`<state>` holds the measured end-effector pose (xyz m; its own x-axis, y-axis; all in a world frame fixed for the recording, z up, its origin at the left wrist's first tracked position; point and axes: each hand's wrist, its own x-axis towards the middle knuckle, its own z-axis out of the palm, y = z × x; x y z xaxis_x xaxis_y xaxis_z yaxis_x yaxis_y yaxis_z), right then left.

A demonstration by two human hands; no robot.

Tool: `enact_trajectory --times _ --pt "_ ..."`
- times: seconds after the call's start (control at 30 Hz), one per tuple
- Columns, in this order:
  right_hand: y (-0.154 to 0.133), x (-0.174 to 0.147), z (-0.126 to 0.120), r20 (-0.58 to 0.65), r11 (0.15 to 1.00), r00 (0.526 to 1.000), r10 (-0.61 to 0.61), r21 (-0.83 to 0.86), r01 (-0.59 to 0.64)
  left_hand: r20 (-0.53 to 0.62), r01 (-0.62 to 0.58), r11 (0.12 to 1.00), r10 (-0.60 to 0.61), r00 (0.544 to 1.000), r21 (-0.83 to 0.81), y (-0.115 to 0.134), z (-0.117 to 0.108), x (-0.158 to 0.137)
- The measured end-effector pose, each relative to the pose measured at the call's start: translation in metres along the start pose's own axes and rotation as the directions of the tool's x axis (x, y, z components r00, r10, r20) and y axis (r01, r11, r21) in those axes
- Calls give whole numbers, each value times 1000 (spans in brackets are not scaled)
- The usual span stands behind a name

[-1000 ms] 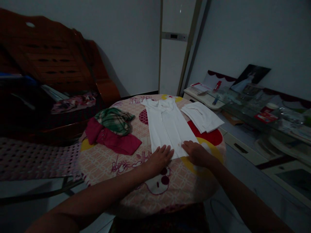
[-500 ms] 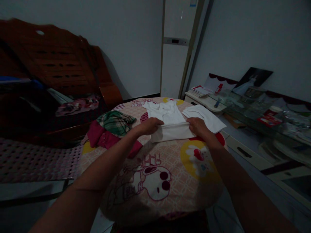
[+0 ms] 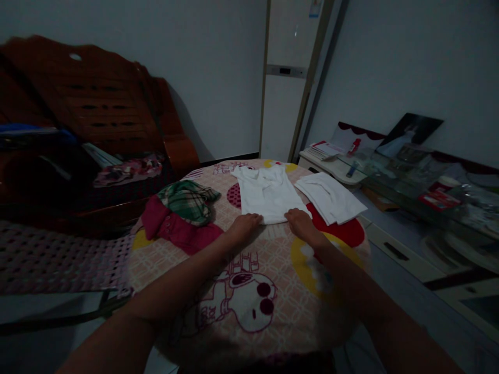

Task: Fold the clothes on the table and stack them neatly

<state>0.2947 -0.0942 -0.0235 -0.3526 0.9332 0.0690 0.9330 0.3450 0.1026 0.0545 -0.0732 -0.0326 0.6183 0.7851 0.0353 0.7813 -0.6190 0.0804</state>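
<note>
A white sleeveless top (image 3: pixel 265 195) lies spread on the round table, neckline away from me. My left hand (image 3: pixel 246 226) has its fingers closed at the left part of the near hem. At the hem's right part, my right hand (image 3: pixel 299 221) is closed on the cloth too. The thumbs are mostly hidden. To the right rests a folded white garment (image 3: pixel 331 196). On the left, a green plaid cloth (image 3: pixel 187 200) lies bunched against a magenta garment (image 3: pixel 175 226).
A pink patterned tablecloth (image 3: pixel 280 291) covers the round table. Behind it on the left stands a wooden bench (image 3: pixel 97 98) with cloths on it. A glass-topped stand (image 3: pixel 393 176) with several small items is at the right. A tall white cabinet-like unit (image 3: pixel 284 109) stands behind.
Both hands have come down and toward me with the top's hem. The raised near edge now lies lower, flatter on the table. My hands are closer together.
</note>
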Motion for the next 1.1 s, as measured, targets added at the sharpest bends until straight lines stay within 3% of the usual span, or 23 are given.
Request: enact_trajectory --times 0.13,0.2,0.23,0.33,0.43,0.47,0.5,0.53,0.57,0.63,0.67,0.7,0.77,0.87,1.0,1.1 --pt "1 6 -24 65 972 997 48 227 -62 95 -11 996 19 995 -85 -18 -31 1" --pt "3 2 -32 181 899 982 -56 436 -29 212 -108 956 170 962 -273 -28 -46 -7" --pt "3 -2 -34 245 845 961 -128 535 -24 272 -145 907 266 925 -395 -31 -50 -12" --pt "1 -16 -33 397 675 849 -349 735 -66 375 -101 707 485 790 -700 -35 -50 -28" --pt "-3 -24 -27 507 564 700 -503 806 -179 476 82 595 544 691 -800 -34 -42 -34" --pt "-4 -23 -26 524 538 679 -515 814 -220 510 143 580 540 670 -802 -35 -41 -32" --pt "-4 -21 -26 519 513 696 -497 822 -246 526 189 564 526 669 -804 -36 -42 -27" --pt "-4 -16 -27 489 492 748 -450 834 -249 517 213 546 495 699 -810 -39 -43 -20" --pt "-4 -9 -28 435 486 819 -373 844 -227 479 213 530 436 762 -821 -43 -44 -11" --pt "-4 12 -30 262 540 952 -157 830 -139 310 153 549 205 928 -822 -52 -46 13" --pt "-4 25 -30 164 597 985 -49 795 -102 200 133 599 47 979 -790 -57 -45 26" --pt "-6 40 -30 69 665 996 49 742 -84 86 139 661 -113 990 -737 -62 -42 39" --pt "-11 71 -26 -83 793 980 180 602 -95 -100 226 750 -363 926 -622 -68 -33 62" --pt "-23 112 -15 -166 903 951 262 391 -180 -213 354 779 -518 828 -518 -70 -11 83" --pt "-39 146 0 -129 949 955 266 210 -236 -243 416 809 -539 806 -415 -67 15 87" --pt "-41 158 4 -45 950 964 262 185 -250 -251 385 840 -495 832 -381 -67 23 83"
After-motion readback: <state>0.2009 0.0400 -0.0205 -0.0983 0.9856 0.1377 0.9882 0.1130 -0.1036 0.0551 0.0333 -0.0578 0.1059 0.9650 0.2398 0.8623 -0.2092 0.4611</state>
